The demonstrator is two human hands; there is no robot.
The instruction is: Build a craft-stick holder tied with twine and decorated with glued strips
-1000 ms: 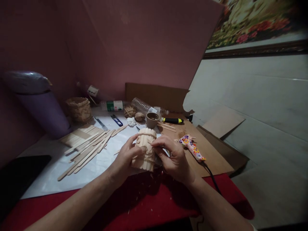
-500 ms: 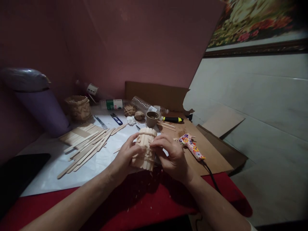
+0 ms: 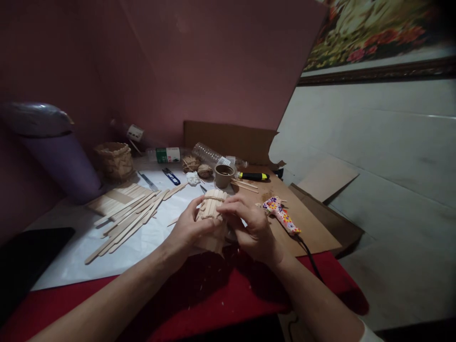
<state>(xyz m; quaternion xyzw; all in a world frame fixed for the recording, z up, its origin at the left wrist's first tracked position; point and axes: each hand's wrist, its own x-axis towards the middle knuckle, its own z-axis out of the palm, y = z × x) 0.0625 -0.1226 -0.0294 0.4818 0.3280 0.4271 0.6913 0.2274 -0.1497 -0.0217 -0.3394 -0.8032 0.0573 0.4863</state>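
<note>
Between my hands is a small cylinder [image 3: 213, 208] clad in upright craft sticks, with a twine band near its top and small raised bits on its left side. My left hand [image 3: 190, 225] wraps around its left side, the thumb lying across the front. Bent fingers of my right hand [image 3: 249, 223] press on its front right; any small piece under those fingertips is hidden. Behind the cylinder stands a grey-brown cup [image 3: 224, 176]. To the left lie loose craft sticks [image 3: 130, 225]. Right of my right hand is a flower-patterned glue gun [image 3: 284, 217] with a black cord.
At the back are balls of twine [image 3: 191, 163], plastic bottles [image 3: 206, 153], blue thread snips [image 3: 171, 176], a craft knife [image 3: 147, 181] and a black-and-yellow handle [image 3: 254, 176]. A stick-and-twine basket [image 3: 114, 161] and a purple container [image 3: 64, 164] stand left. Cardboard [image 3: 309, 223] lies right.
The cylinder has turned a little, so its small raised bits sit further left and plain sticks face front. My left thumb lies lower across it. Both hands stay on it.
</note>
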